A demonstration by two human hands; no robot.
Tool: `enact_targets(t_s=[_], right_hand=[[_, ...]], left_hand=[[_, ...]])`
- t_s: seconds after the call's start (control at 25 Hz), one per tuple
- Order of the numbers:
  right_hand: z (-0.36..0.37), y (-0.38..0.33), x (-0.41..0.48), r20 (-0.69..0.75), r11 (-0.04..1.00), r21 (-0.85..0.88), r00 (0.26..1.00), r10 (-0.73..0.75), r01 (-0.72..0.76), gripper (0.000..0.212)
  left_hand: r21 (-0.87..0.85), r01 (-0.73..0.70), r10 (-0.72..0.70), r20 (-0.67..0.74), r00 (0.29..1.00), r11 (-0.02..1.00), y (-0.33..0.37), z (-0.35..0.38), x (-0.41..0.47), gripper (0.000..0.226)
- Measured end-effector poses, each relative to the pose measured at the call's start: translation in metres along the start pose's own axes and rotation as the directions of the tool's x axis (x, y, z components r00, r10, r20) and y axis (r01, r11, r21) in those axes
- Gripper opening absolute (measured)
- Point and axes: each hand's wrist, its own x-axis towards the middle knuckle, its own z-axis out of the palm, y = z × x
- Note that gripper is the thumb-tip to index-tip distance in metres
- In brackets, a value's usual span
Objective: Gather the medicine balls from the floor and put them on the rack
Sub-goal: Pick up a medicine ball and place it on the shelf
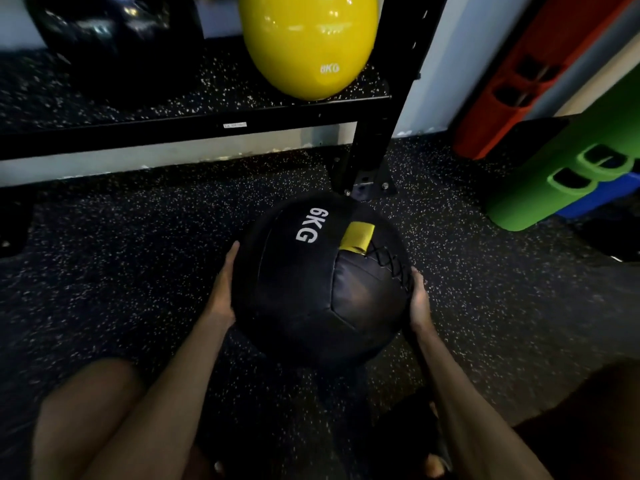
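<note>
Speckled rubber floor [121,271] runs under the black rack [377,133], whose shelf at the top of the frame carries a yellow ball [304,39]. At mid-frame, just before the rack's foot, you press the black 6KG medicine ball [311,299] between your left grip [225,289], flat with straight fingers, and your right grip [419,299], its fingers hidden behind. This looks like the pick-up; next, raise it onto the shelf beside the yellow ball.

Bare left forearm [166,393] and right forearm [460,393], a bare knee [86,403], a dark sandal [441,441] on one foot.
</note>
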Motion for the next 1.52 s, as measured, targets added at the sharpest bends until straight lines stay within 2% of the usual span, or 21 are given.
enact_targets(t_s=[0.2,0.28,0.48,0.56,0.72,0.8,0.92,0.96,1.04,1.16,1.24,1.28,1.4,1.52], right_hand=[[-0.011,-0.092,-0.077,0.093,0.995,-0.1,0.996,0.015,-0.006,0.046],[-0.014,-0.142,-0.121,0.101,0.995,-0.103,0.994,0.028,-0.018,0.047],[-0.007,-0.288,-0.243,0.19,0.996,-0.091,0.982,0.012,0.006,0.069],[0.006,-0.352,-0.292,0.263,0.993,-0.098,0.964,-0.039,0.066,0.075],[0.042,-0.463,-0.374,0.341,0.973,-0.055,0.92,-0.191,0.222,0.072],[0.066,-0.514,-0.412,0.372,0.94,-0.013,0.874,-0.311,0.34,0.069],[0.106,-0.582,-0.463,0.422,0.861,0.081,0.766,-0.486,0.502,0.059],[0.119,-0.602,-0.476,0.424,0.845,0.098,0.746,-0.514,0.526,0.064],[0.139,-0.639,-0.504,0.45,0.808,0.162,0.686,-0.572,0.567,0.074],[0.173,-0.69,-0.545,0.457,0.715,0.222,0.577,-0.677,0.663,0.075],[0.192,-0.717,-0.57,0.439,0.674,0.27,0.535,-0.722,0.688,0.079],[0.199,-0.729,-0.584,0.427,0.674,0.284,0.539,-0.726,0.682,0.078],[0.228,-0.759,-0.618,0.404,0.628,0.348,0.493,-0.771,0.697,0.054],[0.253,-0.796,-0.654,0.368,0.574,0.407,0.448,-0.815,0.71,0.066]], left_hand=[[-0.147,0.008,-0.015,-0.048,0.999,0.989,0.051,0.033,-0.123,0.066],[-0.155,0.007,-0.019,-0.074,0.997,0.988,0.088,0.05,-0.178,0.069],[-0.209,-0.049,0.019,-0.145,0.989,0.977,0.196,0.096,-0.329,0.065],[-0.232,-0.109,0.068,-0.176,0.982,0.967,0.248,0.11,-0.39,0.063],[-0.254,-0.238,0.183,-0.22,0.958,0.937,0.355,0.133,-0.489,0.058],[-0.245,-0.352,0.3,-0.227,0.927,0.903,0.412,0.143,-0.535,0.051],[-0.198,-0.508,0.465,-0.226,0.856,0.839,0.488,0.148,-0.591,0.052],[-0.175,-0.576,0.528,-0.255,0.81,0.799,0.509,0.141,-0.602,0.052],[-0.173,-0.639,0.592,-0.257,0.764,0.75,0.548,0.135,-0.626,0.045],[-0.157,-0.719,0.682,-0.232,0.693,0.677,0.6,0.124,-0.669,0.041],[-0.125,-0.765,0.736,-0.212,0.643,0.632,0.63,0.121,-0.698,0.033],[-0.111,-0.772,0.745,-0.205,0.634,0.626,0.643,0.121,-0.71,0.038],[-0.099,-0.8,0.778,-0.189,0.599,0.592,0.683,0.11,-0.745,0.042],[-0.093,-0.835,0.812,-0.194,0.55,0.543,0.728,0.095,-0.775,0.044]])
